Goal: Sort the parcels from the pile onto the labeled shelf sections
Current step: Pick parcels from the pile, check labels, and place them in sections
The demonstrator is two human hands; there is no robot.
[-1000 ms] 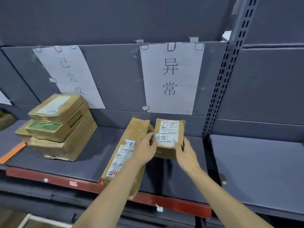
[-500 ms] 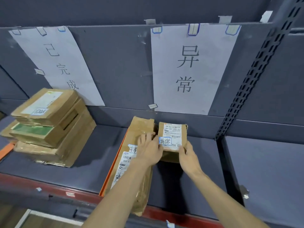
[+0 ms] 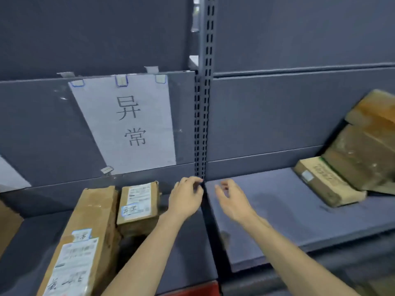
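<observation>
Both hands (image 3: 210, 198) have released the small parcel (image 3: 139, 202), hovering empty by the upright (image 3: 202, 124).

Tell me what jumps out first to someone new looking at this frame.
The white paper sign with two large characters, taped to the shelf's back panel. Below it, a small parcel beside a long parcel. Both bare hands, left hand and right hand, hover empty mid-frame near the slotted upright.
</observation>
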